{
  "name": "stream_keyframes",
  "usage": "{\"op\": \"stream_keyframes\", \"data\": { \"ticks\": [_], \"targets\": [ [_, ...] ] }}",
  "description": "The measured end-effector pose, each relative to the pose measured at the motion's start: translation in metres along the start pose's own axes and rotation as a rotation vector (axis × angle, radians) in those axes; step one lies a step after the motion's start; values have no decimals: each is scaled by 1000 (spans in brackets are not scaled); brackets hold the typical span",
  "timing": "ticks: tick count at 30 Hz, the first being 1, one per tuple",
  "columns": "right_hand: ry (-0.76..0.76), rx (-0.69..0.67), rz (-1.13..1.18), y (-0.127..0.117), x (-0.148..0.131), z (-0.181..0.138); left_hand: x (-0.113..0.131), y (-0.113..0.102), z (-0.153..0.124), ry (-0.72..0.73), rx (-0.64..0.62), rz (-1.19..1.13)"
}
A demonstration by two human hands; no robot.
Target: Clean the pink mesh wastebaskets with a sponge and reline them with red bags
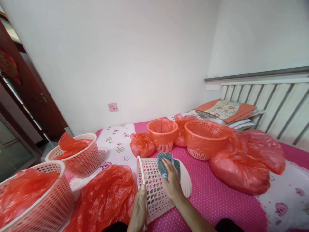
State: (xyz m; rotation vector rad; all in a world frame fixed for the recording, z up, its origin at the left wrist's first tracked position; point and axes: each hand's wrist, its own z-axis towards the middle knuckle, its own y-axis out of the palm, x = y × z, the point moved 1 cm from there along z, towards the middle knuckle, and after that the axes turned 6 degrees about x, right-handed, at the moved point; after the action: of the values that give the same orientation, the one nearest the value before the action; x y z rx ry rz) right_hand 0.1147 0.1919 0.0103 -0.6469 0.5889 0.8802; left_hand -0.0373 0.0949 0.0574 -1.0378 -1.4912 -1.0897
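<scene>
A pale pink plastic basket [154,193] with a lattice wall lies tipped on its side in front of me, its rim turned to the left. My left hand [139,206] grips that rim, thumb on the edge. Under my right hand [172,180] is a grey-green cloth [166,158], pressed against the basket's outer wall with the fingers over it. Just left of the basket, a crumpled red plastic bag [108,196] lies on the bed.
Two pink baskets with red bags inside stand at left, one nearer [65,193], one farther [84,158]. Bag-covered baskets, a smaller one [163,130] and a larger one [205,138], stand ahead. A bulging red bag [241,170] and folded bedding [227,109] are at right.
</scene>
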Motion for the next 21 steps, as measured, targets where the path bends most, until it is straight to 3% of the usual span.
{"op": "stream_keyframes", "data": {
  "ticks": [6, 13, 21],
  "targets": [
    [-52, -118, 75, 9, -40, -5, -9, -8, 6, 27, 115, 48],
    [-109, -199, 136, 7, -70, -14, -20, -20, 13, 56, 56, 114],
    [-160, -201, 152, -2, -82, -26, -16, -21, 12, 85, 23, 122]
  ]
}}
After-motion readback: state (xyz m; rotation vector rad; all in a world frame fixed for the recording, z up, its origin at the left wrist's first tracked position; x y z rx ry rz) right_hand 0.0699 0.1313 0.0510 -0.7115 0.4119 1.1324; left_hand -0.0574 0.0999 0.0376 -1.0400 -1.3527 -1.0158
